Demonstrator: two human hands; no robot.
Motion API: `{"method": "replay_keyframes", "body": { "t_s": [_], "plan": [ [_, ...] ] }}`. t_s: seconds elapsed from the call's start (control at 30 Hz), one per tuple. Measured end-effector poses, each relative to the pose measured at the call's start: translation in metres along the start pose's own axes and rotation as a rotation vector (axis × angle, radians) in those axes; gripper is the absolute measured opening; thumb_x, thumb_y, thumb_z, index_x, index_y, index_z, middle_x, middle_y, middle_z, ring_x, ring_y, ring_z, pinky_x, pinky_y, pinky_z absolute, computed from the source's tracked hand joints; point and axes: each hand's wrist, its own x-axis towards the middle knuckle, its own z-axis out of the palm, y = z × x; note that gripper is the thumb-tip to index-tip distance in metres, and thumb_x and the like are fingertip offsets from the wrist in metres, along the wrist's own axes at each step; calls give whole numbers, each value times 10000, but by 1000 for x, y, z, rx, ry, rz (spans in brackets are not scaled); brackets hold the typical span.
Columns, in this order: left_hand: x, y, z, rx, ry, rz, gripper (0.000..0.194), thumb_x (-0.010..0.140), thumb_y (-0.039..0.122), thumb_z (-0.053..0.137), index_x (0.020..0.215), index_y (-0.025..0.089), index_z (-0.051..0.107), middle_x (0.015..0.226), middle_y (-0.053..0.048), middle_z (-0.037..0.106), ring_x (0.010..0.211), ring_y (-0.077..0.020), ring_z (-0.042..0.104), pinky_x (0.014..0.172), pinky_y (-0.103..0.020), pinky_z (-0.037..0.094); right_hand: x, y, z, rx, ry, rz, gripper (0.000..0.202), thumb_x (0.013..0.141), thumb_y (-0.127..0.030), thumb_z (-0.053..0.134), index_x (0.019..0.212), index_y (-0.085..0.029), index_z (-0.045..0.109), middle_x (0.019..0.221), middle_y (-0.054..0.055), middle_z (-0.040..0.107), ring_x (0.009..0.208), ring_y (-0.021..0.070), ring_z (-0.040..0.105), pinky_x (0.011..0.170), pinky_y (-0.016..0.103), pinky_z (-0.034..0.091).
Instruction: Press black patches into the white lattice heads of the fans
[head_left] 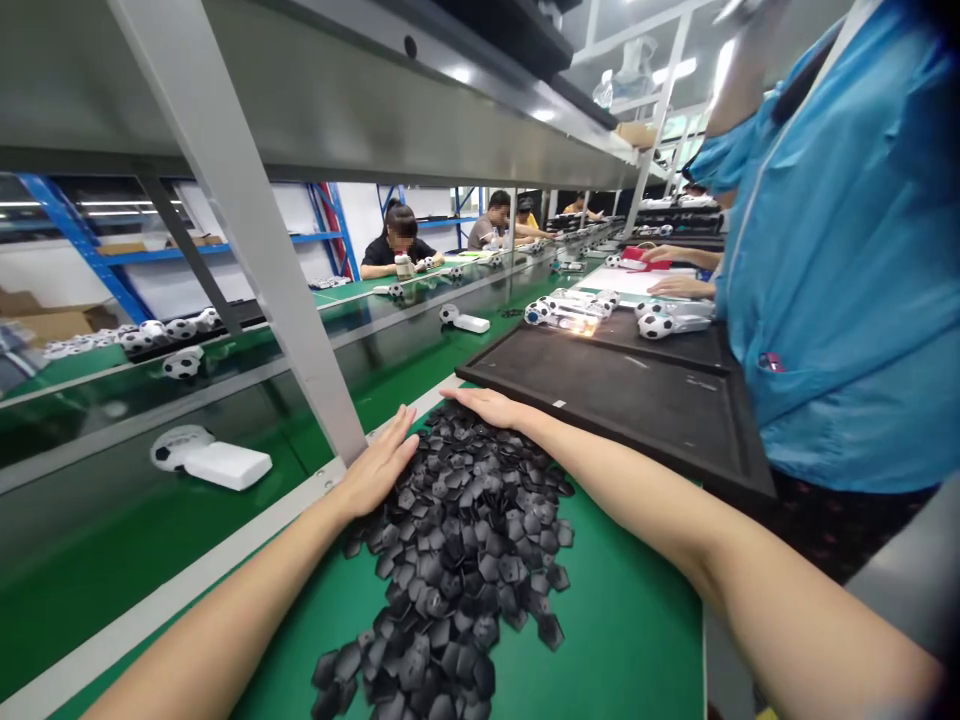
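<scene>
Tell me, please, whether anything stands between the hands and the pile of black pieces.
Nothing visible does: the left hand is along the left side of the black pieces, the right hand at their far end, with no object between.

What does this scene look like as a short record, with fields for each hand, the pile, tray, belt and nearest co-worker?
Left hand: open, at the pile's left edge
Right hand: open, at the pile's far end
Pile: loose black angular pieces on a green work surface
Tray: black, beyond the right forearm
Belt: green, carrying white items with soccer-ball-patterned ends
Co-worker: blue top, at right
</scene>
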Motion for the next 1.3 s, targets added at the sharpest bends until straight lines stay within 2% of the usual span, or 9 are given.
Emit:
{"method": "replay_keyframes", "body": {
  "t_s": [0.1, 0.2, 0.37, 0.53, 0.73, 0.97, 1.13, 1.3],
  "plan": [
    [20, 0, 3, -22, -30, 2, 674, 864, 578, 146, 1392, 158, 161, 1464, -22, 80, 1344, -165, 95, 1108, -357, 86, -1, -4, 1, -30, -58, -34, 705, 789, -729, 224, 1186, -249, 554, 1252, -4, 507, 1193, 210, 423, 1059, 356, 267],
    [35, -1, 8, -28, -41, 24, 666, 865, 561, 169, 1384, 145, 196, 1458, -27, 126, 1341, -152, 127, 1109, -321, 92, 0, -6, 7, -53, -91, -68, 731, 809, -714, 176, 1179, -215, 561, 1253, 12, 508, 1181, 207, 436, 1046, 341, 287],
    [40, -2, 13, -4, -49, 56, 654, 851, 554, 213, 1368, 155, 257, 1436, -32, 235, 1319, -171, 227, 1103, -316, 130, -3, -13, 19, -90, -95, -84, 627, 857, -642, 219, 1192, -226, 548, 1252, -2, 509, 1178, 213, 438, 1024, 336, 305],
    [29, -1, 12, 12, -26, 74, 638, 848, 549, 223, 1353, 167, 298, 1416, -36, 290, 1303, -193, 271, 1091, -350, 171, -12, -28, 28, -144, -77, -112, 516, 886, -566, 274, 1170, -244, 560, 1228, -11, 532, 1150, 202, 465, 998, 319, 322],
    [5, 7, 10, -6, 7, 83, 590, 854, 536, 279, 1336, 200, 335, 1388, -23, 349, 1268, -192, 341, 1065, -340, 246, -27, -51, 36, -189, -69, -166, 417, 907, -478, 317, 1123, -240, 583, 1157, 16, 583, 1064, 214, 524, 908, 326, 383],
    [-21, 7, 9, -76, 49, 69, 547, 847, 525, 344, 1304, 228, 392, 1355, -14, 406, 1236, -190, 391, 1053, -328, 270, -39, -72, 51, -168, -45, -161, 441, 908, -502, 297, 1075, -239, 611, 1121, 17, 601, 1040, 205, 534, 877, 306, 396],
    [-27, 5, 6, -180, 120, 12, 548, 837, 542, 349, 1241, 198, 483, 1286, -35, 495, 1181, -217, 454, 1034, -346, 298, -40, -81, 62, -135, -7, -91, 490, 892, -545, 298, 1072, -220, 618, 1115, 26, 604, 1044, 201, 532, 886, 298, 394],
    [-36, -3, 3, -252, 162, -16, 547, 823, 554, 370, 1200, 191, 529, 1261, -41, 520, 1181, -226, 452, 1043, -344, 280, -36, -90, 73, -116, 8, -68, 504, 890, -556, 288, 1056, -223, 627, 1095, 26, 611, 1039, 199, 532, 884, 301, 394]
  ]
}}
